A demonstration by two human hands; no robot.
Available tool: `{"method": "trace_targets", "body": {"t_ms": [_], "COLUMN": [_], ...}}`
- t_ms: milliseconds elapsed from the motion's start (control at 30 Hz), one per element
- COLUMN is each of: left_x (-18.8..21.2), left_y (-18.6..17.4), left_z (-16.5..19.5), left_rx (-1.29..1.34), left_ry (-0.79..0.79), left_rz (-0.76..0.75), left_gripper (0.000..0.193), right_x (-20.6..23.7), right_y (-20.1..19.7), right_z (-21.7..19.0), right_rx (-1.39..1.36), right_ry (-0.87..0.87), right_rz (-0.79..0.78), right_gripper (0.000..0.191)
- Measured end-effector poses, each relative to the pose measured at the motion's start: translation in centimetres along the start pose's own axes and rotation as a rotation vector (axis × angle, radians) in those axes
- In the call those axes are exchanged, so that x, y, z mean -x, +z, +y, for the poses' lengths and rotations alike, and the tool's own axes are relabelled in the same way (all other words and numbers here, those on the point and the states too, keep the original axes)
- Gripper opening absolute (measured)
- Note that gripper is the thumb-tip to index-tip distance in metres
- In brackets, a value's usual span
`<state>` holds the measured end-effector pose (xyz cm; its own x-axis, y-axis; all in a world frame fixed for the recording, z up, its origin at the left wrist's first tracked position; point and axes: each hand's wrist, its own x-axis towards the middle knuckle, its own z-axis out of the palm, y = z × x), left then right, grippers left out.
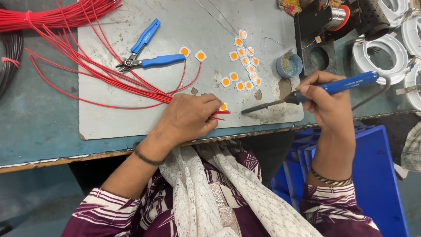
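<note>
My left hand [188, 117] rests on a grey work mat [109, 118] and pinches the ends of thin red wires [131, 81] against a small white square chip with an orange centre [223, 106]. My right hand [326, 101] grips a blue-handled soldering iron [337, 85]; its dark tip [250, 109] points left, a short way right of that chip. Several more orange-centred chips [243, 66] lie scattered on the mat above my hands. Two chips [193, 53] sit with red wires attached.
Blue-handled cutters [147, 50] lie on the mat at upper left beside a bundle of red wires [52, 15]. A small blue pot [289, 65] and a black stand [324, 26] are at upper right, white round housings [379, 57] further right, blue bins [372, 175] under the bench edge.
</note>
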<state>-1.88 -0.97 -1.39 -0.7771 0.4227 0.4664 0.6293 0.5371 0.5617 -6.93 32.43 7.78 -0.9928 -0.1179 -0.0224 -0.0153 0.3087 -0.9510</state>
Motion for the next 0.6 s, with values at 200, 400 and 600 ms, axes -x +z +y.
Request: {"method": "trace_targets", "body": {"t_ms": [200, 400, 600], "left_x": [0.1, 0.0, 0.1], "left_y": [-0.1, 0.0, 0.1], "left_z": [0.2, 0.2, 0.1], "left_rx": [-0.011, -0.021, -0.045], "left_ry": [-0.002, -0.001, -0.026], "left_rz": [-0.023, -0.016, -0.053], "left_gripper": [0.022, 0.025, 0.023], "right_x": [0.6, 2.1, 5.1], "right_y": [-1.0, -0.6, 1.6], "right_z": [2.2, 4.3, 4.7], "right_rx": [-0.277, -0.569, -0.306], "right_ry": [0.009, 0.021, -0.178], "right_rz": [0.017, 0.069, 0.077], "right_gripper": [0.015, 0.018, 0.019]}}
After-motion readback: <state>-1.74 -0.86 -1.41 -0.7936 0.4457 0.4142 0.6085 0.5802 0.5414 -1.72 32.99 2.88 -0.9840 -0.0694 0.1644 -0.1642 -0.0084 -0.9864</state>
